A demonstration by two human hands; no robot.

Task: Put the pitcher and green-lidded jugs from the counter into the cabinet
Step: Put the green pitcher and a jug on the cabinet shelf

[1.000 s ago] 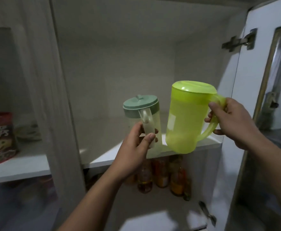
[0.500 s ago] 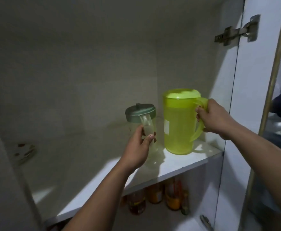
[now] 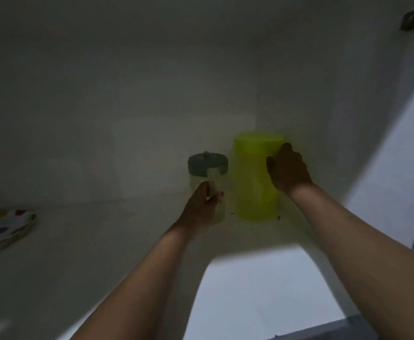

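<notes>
head view: jug and pitcher on shelf

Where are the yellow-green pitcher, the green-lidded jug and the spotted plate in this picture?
yellow-green pitcher (image 3: 252, 182): head view, on its body.
green-lidded jug (image 3: 207, 163): head view, on its lid.
spotted plate (image 3: 3, 229): head view, on its patterned face.

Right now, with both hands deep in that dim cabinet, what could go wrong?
The clear plastic jug with the grey-green lid stands very close to the lime-green plastic pitcher, so a careless withdrawal of the left hand or right hand might knock one into the other. The polka-dot plate lies far left, probably out of harm's way.
</notes>
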